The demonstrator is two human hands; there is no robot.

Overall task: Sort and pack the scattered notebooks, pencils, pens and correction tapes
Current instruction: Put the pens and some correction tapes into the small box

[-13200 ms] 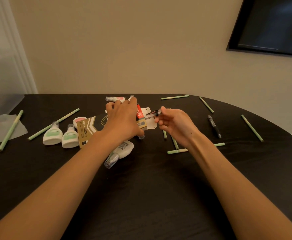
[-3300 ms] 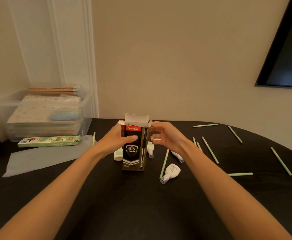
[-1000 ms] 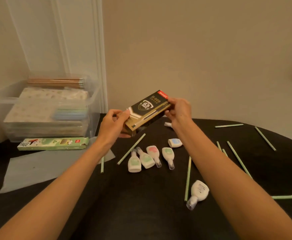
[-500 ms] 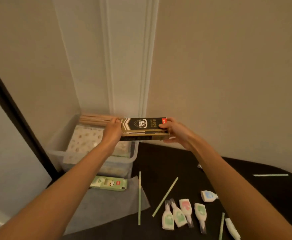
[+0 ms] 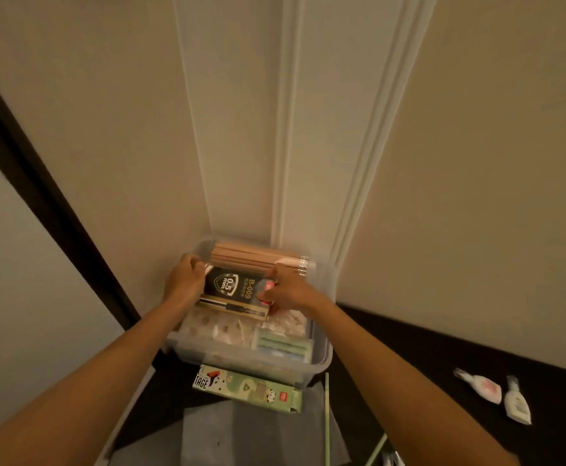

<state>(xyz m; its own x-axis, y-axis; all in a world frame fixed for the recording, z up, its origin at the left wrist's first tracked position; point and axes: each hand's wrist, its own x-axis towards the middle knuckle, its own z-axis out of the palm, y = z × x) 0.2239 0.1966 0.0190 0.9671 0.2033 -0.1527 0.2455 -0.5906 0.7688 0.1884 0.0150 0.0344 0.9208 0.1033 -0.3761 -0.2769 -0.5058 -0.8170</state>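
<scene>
Both arms stretched fwd — left hand (image 5: 184, 280) & right hand (image 5: 293, 290) grip pen box (image 5: 231, 286) ends over bin (image 5: 323, 361).

Faces a plain beige wall (image 5: 476, 163) in dim, warm light, with white ribbed trim (image 5: 285, 146) running up the corner. Shows a dark frame (image 5: 39, 196) slanting across the left, a paler panel (image 5: 5, 297) beyond it. Takes in a black table (image 5: 560, 435) meeting the wall at lower right.

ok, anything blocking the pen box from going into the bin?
Nothing visible. Left hand and right hand hold the pen box over the notebooks in the clear bin, wooden pencils just behind it.
</scene>
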